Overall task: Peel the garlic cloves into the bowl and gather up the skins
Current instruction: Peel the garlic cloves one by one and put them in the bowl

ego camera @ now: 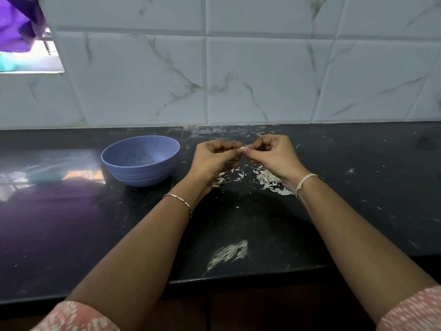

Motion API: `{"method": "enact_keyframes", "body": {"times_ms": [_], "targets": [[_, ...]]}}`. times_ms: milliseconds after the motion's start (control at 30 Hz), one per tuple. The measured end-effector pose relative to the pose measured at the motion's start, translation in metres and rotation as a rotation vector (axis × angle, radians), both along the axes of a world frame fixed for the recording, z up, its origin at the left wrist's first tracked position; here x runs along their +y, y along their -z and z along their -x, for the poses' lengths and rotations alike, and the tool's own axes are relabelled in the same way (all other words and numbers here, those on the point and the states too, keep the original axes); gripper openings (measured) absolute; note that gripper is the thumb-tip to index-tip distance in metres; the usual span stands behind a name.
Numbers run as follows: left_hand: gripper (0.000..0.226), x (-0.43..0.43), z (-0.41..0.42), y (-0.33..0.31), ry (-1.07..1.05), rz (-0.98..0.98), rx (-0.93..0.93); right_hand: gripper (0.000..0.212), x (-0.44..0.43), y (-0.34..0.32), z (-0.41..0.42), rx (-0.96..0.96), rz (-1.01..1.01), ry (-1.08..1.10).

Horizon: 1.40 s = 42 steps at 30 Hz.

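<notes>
Bench: a dark, glossy stone bench (pixel 262 223) is seen, speckled and scuffed; one pale smear (pixel 229 253) is left near its front edge, well nearer the person than the fingers.
Room: the wall behind is covered in white, grey-veined tiles (pixel 262 80); one opening (pixel 31 60) is seen at the upper left, with purple cloth (pixel 16 22) in it.
Hands: two are counted, the left hand (pixel 212 161) and the right hand (pixel 274 154), raised over the bench with their tips brought together.
Fingers: those of both hands (pixel 224 145) are curled, and one garlic clove (pixel 242 148) is pinched between them.
Clove: how much skin is left on it cannot be told.
Bowl: one blue bowl (pixel 140 161) is set on the bench, left of the fingers and apart from them.
Skins: two patches are counted beneath the fingers, a dense heap (pixel 268 179) under the right hand and a thin scatter (pixel 224 177) under the left.
Wrists: one metal bracelet (pixel 179 201) is worn on the left, one pale thread (pixel 304 181) on the right.
</notes>
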<state>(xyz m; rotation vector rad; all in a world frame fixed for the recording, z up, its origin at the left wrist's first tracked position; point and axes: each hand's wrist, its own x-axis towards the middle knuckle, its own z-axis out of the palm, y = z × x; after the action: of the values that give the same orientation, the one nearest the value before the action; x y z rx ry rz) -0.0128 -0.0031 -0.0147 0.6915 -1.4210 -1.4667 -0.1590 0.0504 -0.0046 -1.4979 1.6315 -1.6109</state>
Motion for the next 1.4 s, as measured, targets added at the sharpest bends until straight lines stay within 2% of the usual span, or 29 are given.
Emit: {"method": "enact_keyframes", "body": {"times_ms": [200, 400, 567, 900, 967, 1400], "targets": [[0.007, 0.0006, 0.0007, -0.0006, -0.006, -0.027, 0.006, 0.015, -0.0007, -0.0001, -0.0014, -0.01, 0.015, -0.003], [0.007, 0.0032, 0.0015, -0.0021, -0.007, -0.067, 0.037, 0.01, -0.0063, 0.004, 0.0007, 0.043, 0.058, 0.038], [0.008, 0.0015, 0.0005, -0.0022, 0.013, -0.117, 0.063, 0.005, -0.0059, 0.0032, 0.0, 0.148, 0.081, 0.07], [0.005, -0.0004, -0.0001, 0.0001, -0.004, -0.109, 0.012, 0.011, -0.0044, 0.005, -0.0038, 0.479, 0.136, 0.139], [0.003, -0.0002, -0.0007, 0.0, 0.0, -0.11, 0.016, 0.005, -0.0044, 0.0051, -0.0038, 0.491, 0.144, 0.14], [0.005, -0.0013, -0.0032, -0.0015, 0.047, -0.167, 0.005, 0.005, -0.0032, 0.005, -0.0046, 0.441, 0.12, 0.127]]}}
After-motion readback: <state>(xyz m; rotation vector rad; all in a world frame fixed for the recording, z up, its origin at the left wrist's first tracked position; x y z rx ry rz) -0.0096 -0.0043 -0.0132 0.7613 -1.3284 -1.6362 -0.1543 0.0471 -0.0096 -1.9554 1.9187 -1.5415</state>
